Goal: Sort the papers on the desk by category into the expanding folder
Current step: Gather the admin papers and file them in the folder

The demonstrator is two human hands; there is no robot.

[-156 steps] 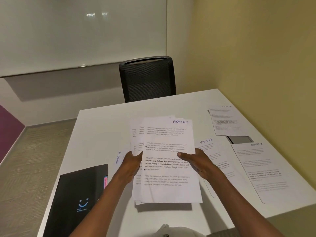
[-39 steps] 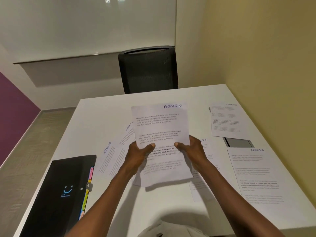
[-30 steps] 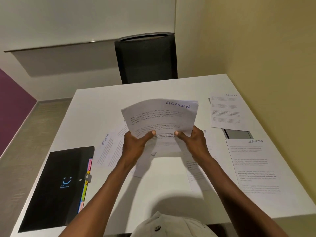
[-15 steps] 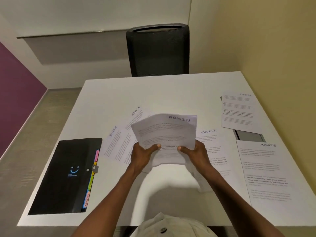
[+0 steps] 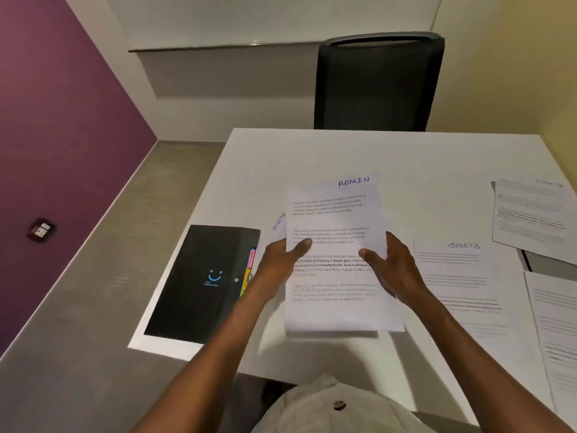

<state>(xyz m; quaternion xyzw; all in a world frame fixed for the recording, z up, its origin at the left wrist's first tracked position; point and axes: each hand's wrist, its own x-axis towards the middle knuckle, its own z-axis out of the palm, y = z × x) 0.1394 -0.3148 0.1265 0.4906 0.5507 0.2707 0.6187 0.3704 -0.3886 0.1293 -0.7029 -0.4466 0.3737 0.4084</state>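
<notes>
Printed body text on all sheets is blurred and unreadable; only handwritten headings resolve. The stack of white printed sheets headed "ADMIN" in blue ink (image 5: 335, 245) hides most of a white sheet headed "SPORTS" at the stack's left edge (image 5: 278, 221), of which only a corner strip shows. How many sheets the stack holds cannot be told; a slight offset shows along its near edge. Left hand (image 5: 278, 264) grips the stack's left edge, thumb laid across the front face, fingers hidden behind the paper. Right hand (image 5: 392, 267) holds the right edge, thumb on the front, palm and fingers curled around the side and behind. The stack sits between the two hands, above the white desk (image 5: 312, 151), top edge away from the person. The black expanding folder with a blue smile mark (image 5: 203, 279) lies flat on the desk just left of the left hand, closed, its coloured tabs partly covered by the left wrist. A white sheet headed "SPORTS" (image 5: 459, 276) lies flat just right of the right hand. Further right, two more white printed sheets (image 5: 530, 214) and (image 5: 555, 332) are cut off by the frame edge; a dark flat object between them (image 5: 537, 264) cannot be identified. A black mesh chair (image 5: 377, 85) stands behind the desk.
</notes>
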